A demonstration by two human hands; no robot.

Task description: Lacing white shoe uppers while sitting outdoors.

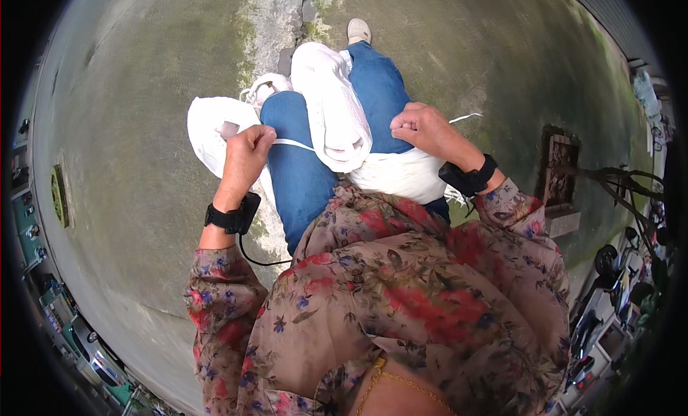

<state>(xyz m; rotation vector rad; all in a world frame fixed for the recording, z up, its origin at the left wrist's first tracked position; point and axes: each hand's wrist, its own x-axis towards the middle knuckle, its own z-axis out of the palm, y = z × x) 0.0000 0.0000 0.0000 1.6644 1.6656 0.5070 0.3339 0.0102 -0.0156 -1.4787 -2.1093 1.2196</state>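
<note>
Strand pinched in left hand, over left thigh beside white bundle; right hand curled closed, contents unclear. Apparently being drawn out; steady tension likely needed.

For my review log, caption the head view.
Left hand pinches white strip, right hand over jeans, white roll between.

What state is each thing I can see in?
White strip: drawn out across the left thigh
Left hand: pinched on the strip
Right hand: fingers curled, grip unclear
White cloth: bunched into a long roll
White strands: bundled together
Wristbands: fastened, one per wrist
Ground: cracked, green-stained
</note>
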